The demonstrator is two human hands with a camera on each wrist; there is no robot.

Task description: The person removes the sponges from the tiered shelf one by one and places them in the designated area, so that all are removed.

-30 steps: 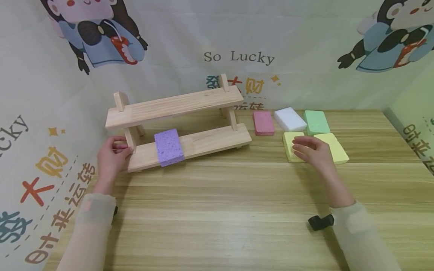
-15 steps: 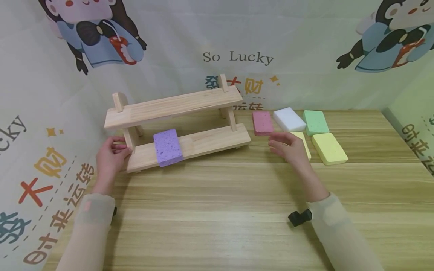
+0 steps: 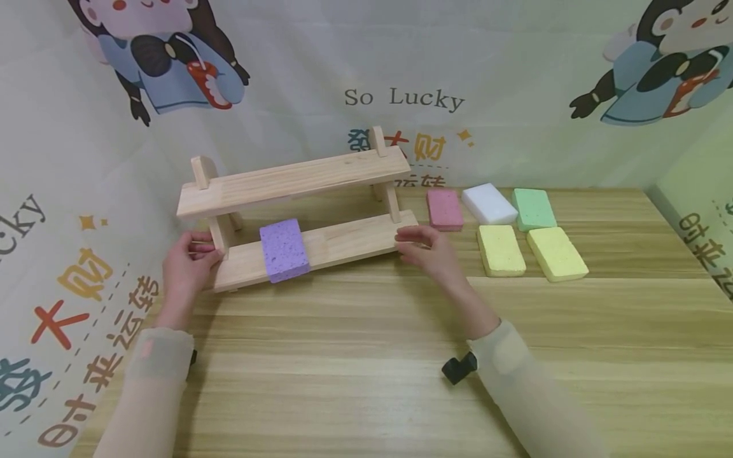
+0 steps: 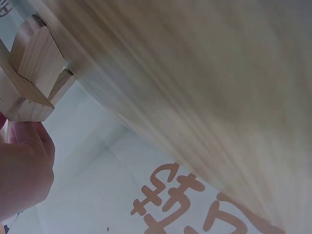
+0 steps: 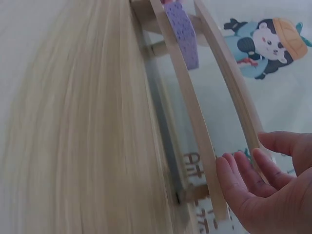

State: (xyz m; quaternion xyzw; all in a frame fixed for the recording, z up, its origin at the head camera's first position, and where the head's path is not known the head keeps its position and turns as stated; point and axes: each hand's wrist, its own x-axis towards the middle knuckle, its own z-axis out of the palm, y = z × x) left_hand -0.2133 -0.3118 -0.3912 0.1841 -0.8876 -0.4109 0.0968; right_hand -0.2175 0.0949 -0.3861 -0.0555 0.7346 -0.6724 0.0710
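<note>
A two-tier wooden shelf stands at an angle on the table. Its left end is held by my left hand, the fingers behind the lower board's end and the thumb in front; the left wrist view shows this hand at the board's end. Across the lower board lies a purple sponge, overhanging the front edge. My right hand is at the lower board's right end with its fingers loosely bent and nothing in them. In the right wrist view those fingertips are right at the board's edge.
Right of the shelf lie a pink sponge, a white sponge and a green sponge. Nearer are two yellow sponges, one left and one right. A printed cloth hangs behind the wooden table.
My right hand has moved left from over the yellow sponges to the right end of the shelf. The left hand stays in place, and the shelf and sponges have not moved.
</note>
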